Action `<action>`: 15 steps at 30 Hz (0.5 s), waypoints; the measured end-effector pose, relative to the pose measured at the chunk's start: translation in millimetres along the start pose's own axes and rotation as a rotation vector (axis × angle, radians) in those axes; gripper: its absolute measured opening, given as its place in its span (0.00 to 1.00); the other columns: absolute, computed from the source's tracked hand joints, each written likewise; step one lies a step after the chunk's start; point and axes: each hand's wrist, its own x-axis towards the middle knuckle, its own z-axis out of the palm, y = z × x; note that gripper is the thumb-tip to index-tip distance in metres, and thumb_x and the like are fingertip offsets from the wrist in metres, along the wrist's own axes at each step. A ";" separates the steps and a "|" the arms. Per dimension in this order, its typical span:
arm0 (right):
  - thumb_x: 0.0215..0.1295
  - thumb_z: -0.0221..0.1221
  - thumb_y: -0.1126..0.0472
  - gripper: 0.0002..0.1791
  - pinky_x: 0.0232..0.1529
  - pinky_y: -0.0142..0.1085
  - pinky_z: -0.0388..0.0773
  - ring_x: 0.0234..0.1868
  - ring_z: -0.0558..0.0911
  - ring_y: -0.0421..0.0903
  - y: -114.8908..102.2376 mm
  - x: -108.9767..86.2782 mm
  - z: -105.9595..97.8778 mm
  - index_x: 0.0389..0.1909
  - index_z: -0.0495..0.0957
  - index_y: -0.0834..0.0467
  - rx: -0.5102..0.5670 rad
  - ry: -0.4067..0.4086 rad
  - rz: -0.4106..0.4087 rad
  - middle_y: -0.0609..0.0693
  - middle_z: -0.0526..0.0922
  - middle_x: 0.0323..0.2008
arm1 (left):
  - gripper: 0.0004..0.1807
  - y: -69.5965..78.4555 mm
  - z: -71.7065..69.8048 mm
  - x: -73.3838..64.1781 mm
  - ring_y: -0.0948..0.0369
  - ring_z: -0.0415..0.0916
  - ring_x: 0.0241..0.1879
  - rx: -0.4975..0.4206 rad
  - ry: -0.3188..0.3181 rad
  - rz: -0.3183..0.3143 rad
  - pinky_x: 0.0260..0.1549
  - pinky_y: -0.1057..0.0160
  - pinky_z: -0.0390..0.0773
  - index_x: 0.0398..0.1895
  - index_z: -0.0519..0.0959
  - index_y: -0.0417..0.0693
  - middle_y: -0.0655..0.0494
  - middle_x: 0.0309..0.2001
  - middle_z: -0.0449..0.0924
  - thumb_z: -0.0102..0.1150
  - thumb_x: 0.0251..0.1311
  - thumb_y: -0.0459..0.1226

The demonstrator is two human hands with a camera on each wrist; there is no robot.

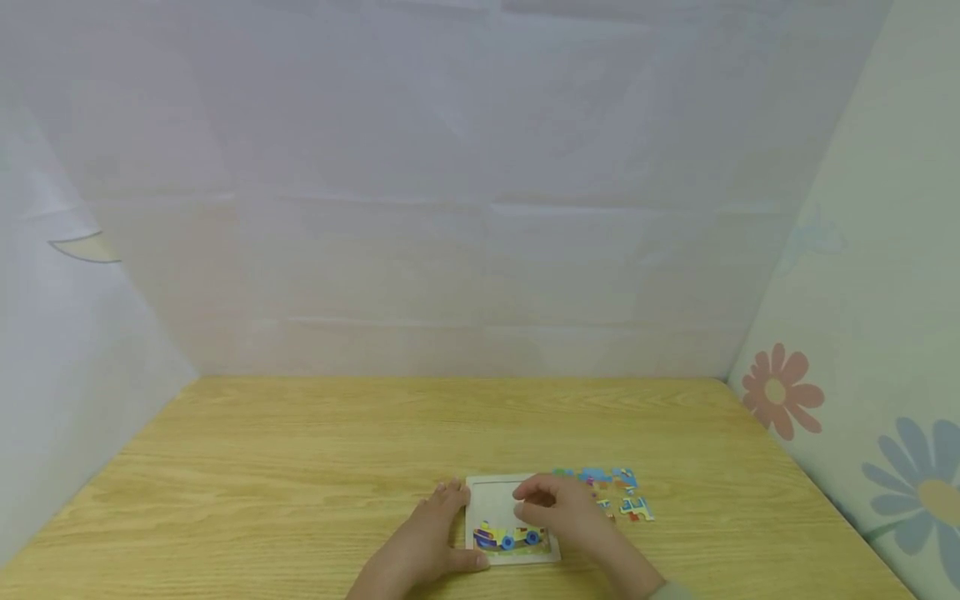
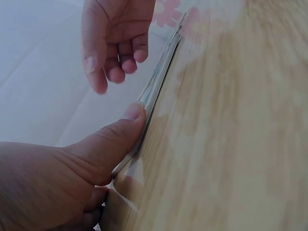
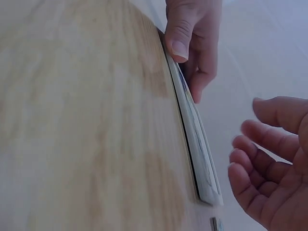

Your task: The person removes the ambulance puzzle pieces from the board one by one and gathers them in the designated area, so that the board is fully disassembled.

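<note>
A square jigsaw puzzle board [image 1: 493,500] with a pale rim lies on the table. Its lower part shows a picture of a colourful vehicle with blue wheels, while the upper part is bare. My left hand [image 1: 426,540] holds the board at its near left corner, thumb on the near rim and fingers along the left side. Over the board's right half hovers my right hand [image 1: 567,510], its fingers loosely bent and apart. In the right wrist view this right hand [image 3: 279,163] shows nothing between thumb and fingers. Loose puzzle pieces [image 1: 636,507] lie right of the board, partly hidden by the right hand.
The wooden table [image 1: 300,467] stretches out around the board. A pale sheet [image 1: 465,250] hangs behind it, and a flower-patterned panel [image 1: 862,333] stands along the right side.
</note>
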 end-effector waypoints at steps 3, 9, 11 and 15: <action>0.59 0.61 0.55 0.14 0.33 0.28 0.74 0.34 0.74 0.39 -4.0 2.5 5.0 0.41 0.80 0.59 -0.070 -0.043 -0.034 0.44 0.79 0.33 | 0.49 -0.1 0.0 0.4 0.36 0.48 0.67 0.003 -0.001 0.002 0.60 0.32 0.51 0.64 0.63 0.37 0.34 0.68 0.54 0.71 0.40 0.52; 0.56 0.62 0.57 0.15 0.37 0.29 0.74 0.35 0.73 0.35 -6.8 11.7 14.8 0.43 0.80 0.59 -0.242 -0.111 -0.088 0.43 0.80 0.36 | 0.48 0.1 -1.4 0.8 0.36 0.48 0.67 -0.003 -0.012 0.007 0.61 0.32 0.50 0.64 0.63 0.37 0.33 0.68 0.54 0.70 0.41 0.52; 0.56 0.63 0.57 0.16 0.37 0.28 0.74 0.35 0.73 0.33 -7.5 15.0 17.9 0.44 0.80 0.59 -0.276 -0.130 -0.120 0.43 0.80 0.36 | 0.48 -0.1 -1.6 1.3 0.36 0.48 0.67 0.001 -0.011 0.013 0.61 0.33 0.50 0.64 0.63 0.38 0.33 0.68 0.54 0.70 0.41 0.52; 0.54 0.64 0.59 0.16 0.37 0.27 0.74 0.33 0.71 0.32 -10.5 19.7 23.4 0.45 0.80 0.60 -0.318 -0.161 -0.169 0.42 0.79 0.34 | 0.47 -0.1 -1.4 1.4 0.35 0.49 0.67 0.006 -0.003 0.028 0.60 0.32 0.50 0.63 0.64 0.39 0.32 0.67 0.55 0.70 0.41 0.52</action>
